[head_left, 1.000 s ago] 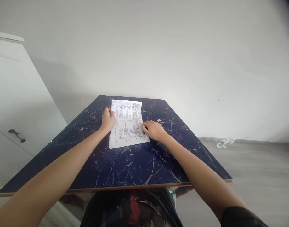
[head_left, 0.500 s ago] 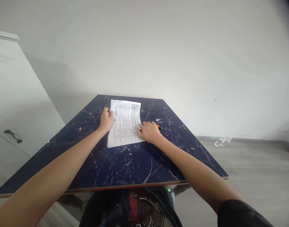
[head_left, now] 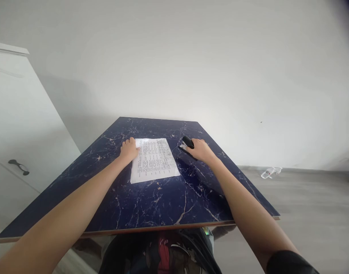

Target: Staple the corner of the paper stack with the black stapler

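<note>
Several printed paper sheets [head_left: 154,160] lie stacked on the dark blue marbled table [head_left: 163,203], their edges slightly out of line. My left hand [head_left: 129,150] is closed on their upper left edge, with the thumb on top of the print. To the right of the sheets, my right hand [head_left: 202,150] is wrapped round a black stapler [head_left: 188,142]. The stapler's jaws point left toward the paper, apart from it and just above or on the tabletop; which of the two I cannot tell. My fingers hide its rear part.
A white cabinet [head_left: 26,114] with a dark handle [head_left: 18,167] stands at the left. Behind the table rises a pale wall [head_left: 191,64]. A crumpled clear plastic item [head_left: 270,172] lies on the grey floor [head_left: 311,205] at the right.
My right hand has left the paper's right edge and moved right, now with the stapler in its grip. The sheets have flattened and shifted slightly toward me; my left hand still holds their left side.
</note>
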Available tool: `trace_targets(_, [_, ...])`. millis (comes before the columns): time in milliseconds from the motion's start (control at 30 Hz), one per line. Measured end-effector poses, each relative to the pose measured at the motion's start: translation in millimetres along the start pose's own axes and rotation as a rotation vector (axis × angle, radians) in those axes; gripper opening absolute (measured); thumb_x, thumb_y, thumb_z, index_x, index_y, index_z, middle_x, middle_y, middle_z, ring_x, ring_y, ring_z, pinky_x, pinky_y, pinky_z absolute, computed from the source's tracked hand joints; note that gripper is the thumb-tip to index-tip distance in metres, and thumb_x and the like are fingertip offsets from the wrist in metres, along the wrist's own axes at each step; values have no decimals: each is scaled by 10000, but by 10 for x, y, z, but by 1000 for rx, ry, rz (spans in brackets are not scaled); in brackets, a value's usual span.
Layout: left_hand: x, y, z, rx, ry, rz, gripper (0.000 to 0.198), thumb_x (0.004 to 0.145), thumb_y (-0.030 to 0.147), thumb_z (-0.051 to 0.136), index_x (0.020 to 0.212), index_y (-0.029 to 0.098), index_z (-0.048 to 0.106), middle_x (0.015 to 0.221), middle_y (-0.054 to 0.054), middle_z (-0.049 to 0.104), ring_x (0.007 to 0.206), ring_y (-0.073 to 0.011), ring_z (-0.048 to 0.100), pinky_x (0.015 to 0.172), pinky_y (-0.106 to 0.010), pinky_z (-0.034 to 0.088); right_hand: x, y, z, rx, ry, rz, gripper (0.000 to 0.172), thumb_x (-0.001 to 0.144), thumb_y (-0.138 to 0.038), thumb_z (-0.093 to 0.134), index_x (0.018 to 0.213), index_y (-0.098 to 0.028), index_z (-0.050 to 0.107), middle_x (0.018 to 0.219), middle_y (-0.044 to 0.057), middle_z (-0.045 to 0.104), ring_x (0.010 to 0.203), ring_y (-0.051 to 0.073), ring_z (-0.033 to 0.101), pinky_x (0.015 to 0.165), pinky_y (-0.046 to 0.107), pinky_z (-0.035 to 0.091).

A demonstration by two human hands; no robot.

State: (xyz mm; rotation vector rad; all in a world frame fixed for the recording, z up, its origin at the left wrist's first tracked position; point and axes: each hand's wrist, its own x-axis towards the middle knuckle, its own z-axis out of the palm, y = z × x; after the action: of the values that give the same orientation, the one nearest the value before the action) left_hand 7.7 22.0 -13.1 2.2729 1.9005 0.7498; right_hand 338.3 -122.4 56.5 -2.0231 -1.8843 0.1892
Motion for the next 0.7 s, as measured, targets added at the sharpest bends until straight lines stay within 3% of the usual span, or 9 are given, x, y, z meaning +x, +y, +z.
trace_targets(100, [15,-15,-25,28,-62,-33,489,790,359,734,1162,144,501,1295,-292,571,1264,-475,521,978,-568,450,-56,-249,196,175,-61,-117,246,941,-321,547,1094,-133,589,966,138,685,737,198,648,620,301,493])
trace_targets(200, [5,-8,-66,81,-116,-44,542,798,409,728,1206,124,514,1333,-293,558,1279,-469,517,986,-553,462,-137,-540,384,136,-123,-264,211,910,-292,587,1071,-157,561,984,124,675,755,189,617,604,276,465])
trace_targets(333, [-42,56,-111,143,-128,-59,520,880,421,632,1272,99,516,1369,-274,551,1296,-432,516,1002,-519,466,-232,-723,444,82,-215,-292,244,921,-273,555,1133,-161,511,887,102,645,640,171,550,527,262,383])
trace_targets(500, [-70,118,-133,86,-91,-121,486,976,460,445,1264,84,554,1330,-268,591,1276,-414,544,1003,-500,458,-552,-612,337,78,-233,-203,204,920,-278,562,1084,-171,504,862,90,621,589,151,524,500,246,348])
trace_targets(700, [-95,130,-103,74,-75,-121,517,970,453,434,1284,60,555,1354,-283,570,1281,-422,530,1011,-514,451,-1386,-175,102,130,-208,-42,198,952,-337,505,1101,-206,513,830,67,633,632,188,600,523,256,370])
